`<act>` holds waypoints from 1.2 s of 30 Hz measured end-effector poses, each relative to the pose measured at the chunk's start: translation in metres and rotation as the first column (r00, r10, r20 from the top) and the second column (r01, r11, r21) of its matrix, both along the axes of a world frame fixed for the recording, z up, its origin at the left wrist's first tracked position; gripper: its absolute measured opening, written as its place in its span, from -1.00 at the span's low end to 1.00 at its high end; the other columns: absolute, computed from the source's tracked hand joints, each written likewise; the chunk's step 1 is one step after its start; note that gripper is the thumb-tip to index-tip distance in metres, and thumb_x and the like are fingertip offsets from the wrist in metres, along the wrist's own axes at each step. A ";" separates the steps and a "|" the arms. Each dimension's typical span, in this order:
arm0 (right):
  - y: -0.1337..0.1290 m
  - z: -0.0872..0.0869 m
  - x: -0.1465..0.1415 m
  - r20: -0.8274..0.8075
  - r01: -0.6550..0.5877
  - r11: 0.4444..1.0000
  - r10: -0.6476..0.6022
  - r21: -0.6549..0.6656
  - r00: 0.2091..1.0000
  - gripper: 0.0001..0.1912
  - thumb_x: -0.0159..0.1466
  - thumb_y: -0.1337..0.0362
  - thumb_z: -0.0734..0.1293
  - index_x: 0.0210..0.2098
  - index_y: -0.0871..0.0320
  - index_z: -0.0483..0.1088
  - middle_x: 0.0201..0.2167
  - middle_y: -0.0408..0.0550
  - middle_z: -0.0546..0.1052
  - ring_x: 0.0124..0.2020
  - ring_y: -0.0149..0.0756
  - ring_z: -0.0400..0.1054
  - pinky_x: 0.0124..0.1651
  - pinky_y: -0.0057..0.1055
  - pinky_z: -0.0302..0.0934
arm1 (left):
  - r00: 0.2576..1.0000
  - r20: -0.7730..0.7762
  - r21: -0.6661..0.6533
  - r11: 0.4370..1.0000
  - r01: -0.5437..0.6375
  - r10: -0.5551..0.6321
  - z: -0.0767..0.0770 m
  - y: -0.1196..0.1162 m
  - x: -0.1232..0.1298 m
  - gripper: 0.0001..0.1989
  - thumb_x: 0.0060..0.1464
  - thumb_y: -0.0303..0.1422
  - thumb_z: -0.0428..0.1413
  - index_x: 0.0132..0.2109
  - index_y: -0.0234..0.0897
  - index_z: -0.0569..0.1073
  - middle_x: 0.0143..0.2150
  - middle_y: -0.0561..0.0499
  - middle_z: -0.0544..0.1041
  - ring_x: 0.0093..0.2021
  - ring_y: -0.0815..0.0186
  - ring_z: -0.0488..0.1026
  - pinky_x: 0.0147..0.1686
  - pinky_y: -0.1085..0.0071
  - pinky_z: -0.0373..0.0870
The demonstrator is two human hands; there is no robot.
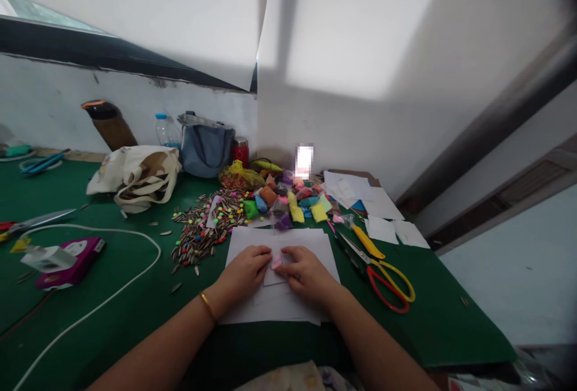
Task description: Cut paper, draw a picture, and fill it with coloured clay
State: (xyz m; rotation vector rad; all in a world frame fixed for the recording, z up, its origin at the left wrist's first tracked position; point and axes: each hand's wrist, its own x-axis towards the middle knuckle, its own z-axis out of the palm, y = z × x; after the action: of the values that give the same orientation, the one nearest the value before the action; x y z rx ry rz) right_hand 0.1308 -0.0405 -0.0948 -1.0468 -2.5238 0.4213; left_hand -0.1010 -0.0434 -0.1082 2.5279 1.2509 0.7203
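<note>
A small lump of pink clay (276,262) lies on white paper between both hands. My right hand (311,272) has its thumb and index finger closed about the lump, beside a bit of clear plastic wrap (285,257). On the other side, my left hand (246,268) rests on the paper with bent fingers held together, close to the lump. What those fingers hold, if anything, is hidden. Under both hands lies a small white slip (274,278) on top of larger white sheets (288,310). A gold bracelet (208,307) circles the left wrist.
Striped seeds and coloured beads (198,238) spread to the left; bagged coloured clay (283,202) is piled behind. Scissors (383,277) and a yellow-handled cutter (367,241) lie right. A white cable (135,289), purple box (74,265), cloth bag (135,175) and more scissors (40,221) occupy the left.
</note>
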 end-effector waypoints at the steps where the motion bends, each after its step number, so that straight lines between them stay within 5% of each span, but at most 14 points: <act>1: -0.001 0.001 0.000 0.009 -0.007 1.000 0.007 0.008 1.000 -0.54 0.15 0.41 0.32 -0.01 -0.15 0.50 0.19 -0.06 0.30 0.16 -0.13 0.17 0.21 -0.14 0.06 | 1.000 0.000 -0.004 1.000 0.000 0.000 -0.001 0.000 -0.001 -0.71 0.18 -0.46 0.04 0.02 -0.20 0.51 0.07 -0.08 0.49 0.06 0.18 0.40 0.12 0.21 0.35; 21: -0.003 0.000 -0.004 0.063 -0.020 1.000 0.019 0.012 0.998 -0.42 0.14 0.37 0.34 0.13 -0.17 0.38 0.22 -0.03 0.26 0.19 -0.06 0.13 0.22 -0.03 0.00 | 1.000 0.005 -0.017 1.000 -0.004 0.004 0.001 0.000 -0.001 -0.74 0.18 -0.42 0.07 0.00 -0.20 0.53 0.07 -0.09 0.50 0.06 0.18 0.41 0.11 0.21 0.36; 27: 0.004 -0.007 0.000 -0.071 0.070 0.995 -0.075 -0.064 0.995 -0.32 0.10 0.43 0.29 0.23 0.06 0.28 0.18 0.08 0.29 0.19 -0.15 0.15 0.24 -0.19 0.07 | 0.999 -0.047 0.032 0.999 0.029 -0.028 0.008 -0.003 0.002 -0.75 0.22 -0.36 0.05 -0.02 -0.16 0.56 0.08 -0.10 0.49 0.04 0.16 0.42 0.07 0.18 0.37; 36: 0.001 -0.004 -0.001 -0.046 0.060 0.997 -0.062 -0.048 0.997 -0.39 0.10 0.44 0.28 0.15 0.00 0.38 0.15 0.04 0.32 0.18 -0.12 0.16 0.24 -0.13 0.07 | 0.999 -0.032 -0.014 1.000 0.019 -0.020 0.005 -0.002 -0.001 -0.79 0.20 -0.30 0.09 -0.10 -0.11 0.60 0.10 -0.09 0.49 0.05 0.15 0.43 0.08 0.20 0.36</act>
State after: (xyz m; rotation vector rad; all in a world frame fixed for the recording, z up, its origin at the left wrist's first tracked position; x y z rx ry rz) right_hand 0.1296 -0.0398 -0.0986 -1.1142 -2.4442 0.4836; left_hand -0.1018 -0.0450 -0.1032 2.5468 1.2356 0.6668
